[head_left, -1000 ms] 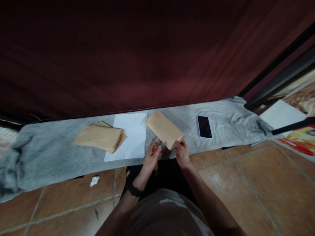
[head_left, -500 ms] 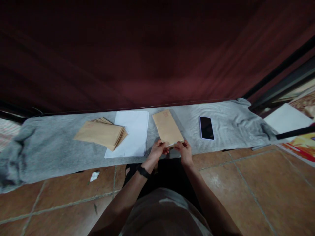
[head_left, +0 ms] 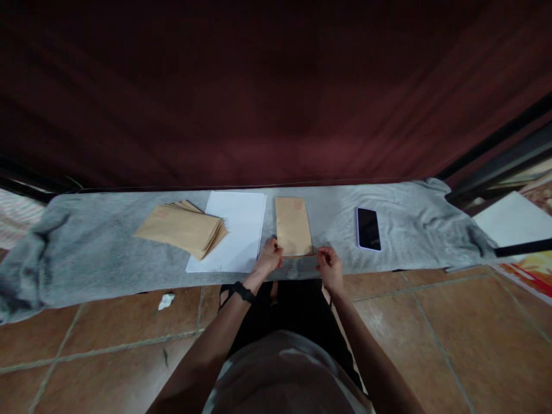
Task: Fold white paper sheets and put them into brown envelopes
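A single brown envelope (head_left: 293,225) lies flat and straight on the grey cloth (head_left: 86,253), its short edge toward me. My left hand (head_left: 269,257) pinches the envelope's near left corner, fingers closed on it. My right hand (head_left: 330,264) rests just off the near right corner with its fingers curled in; I see nothing in it. A black band sits on my left wrist. Left of the envelope lie white paper sheets (head_left: 235,230), and beyond them a fanned stack of brown envelopes (head_left: 181,230).
A dark phone (head_left: 368,228) lies face up on the cloth to the right of the envelope. A dark red curtain (head_left: 276,103) hangs behind the cloth. A crumpled paper scrap (head_left: 166,300) lies on the tiled floor. A white sheet (head_left: 509,221) sits at far right.
The envelope was held up slanted in my right hand; it now lies straight on the cloth. My left hand came onto its corner, and my right hand slid off to the side.
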`<act>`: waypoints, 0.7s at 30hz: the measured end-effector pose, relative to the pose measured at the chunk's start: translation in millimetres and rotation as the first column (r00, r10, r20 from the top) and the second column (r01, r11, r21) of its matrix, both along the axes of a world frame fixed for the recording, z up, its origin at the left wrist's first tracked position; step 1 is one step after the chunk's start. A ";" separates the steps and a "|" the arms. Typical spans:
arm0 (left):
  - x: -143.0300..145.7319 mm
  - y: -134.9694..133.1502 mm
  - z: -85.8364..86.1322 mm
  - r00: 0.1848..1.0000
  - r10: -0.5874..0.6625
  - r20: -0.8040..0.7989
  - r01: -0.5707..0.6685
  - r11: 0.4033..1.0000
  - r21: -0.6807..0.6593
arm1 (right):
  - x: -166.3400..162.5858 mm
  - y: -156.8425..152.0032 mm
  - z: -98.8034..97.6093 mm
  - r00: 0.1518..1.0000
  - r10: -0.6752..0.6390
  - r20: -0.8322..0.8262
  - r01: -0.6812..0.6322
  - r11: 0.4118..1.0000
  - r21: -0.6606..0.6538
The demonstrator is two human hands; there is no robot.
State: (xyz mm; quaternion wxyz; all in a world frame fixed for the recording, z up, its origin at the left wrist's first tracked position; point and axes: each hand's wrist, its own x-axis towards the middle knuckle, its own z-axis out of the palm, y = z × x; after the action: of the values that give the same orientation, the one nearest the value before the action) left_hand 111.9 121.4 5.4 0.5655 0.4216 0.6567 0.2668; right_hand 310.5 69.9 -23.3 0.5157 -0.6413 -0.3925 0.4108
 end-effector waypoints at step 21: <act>-4.9 -31.1 32.2 0.649 -0.043 -0.759 0.377 0.886 0.271 | 0.7 78.7 7.6 0.411 0.508 0.757 -0.723 0.688 -0.069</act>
State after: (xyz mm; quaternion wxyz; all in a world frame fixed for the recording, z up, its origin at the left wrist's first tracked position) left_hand 107.0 90.3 37.6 0.1804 0.6752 0.7023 0.1356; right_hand 311.2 148.6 -15.7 0.2063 -0.4788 -0.8233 0.2246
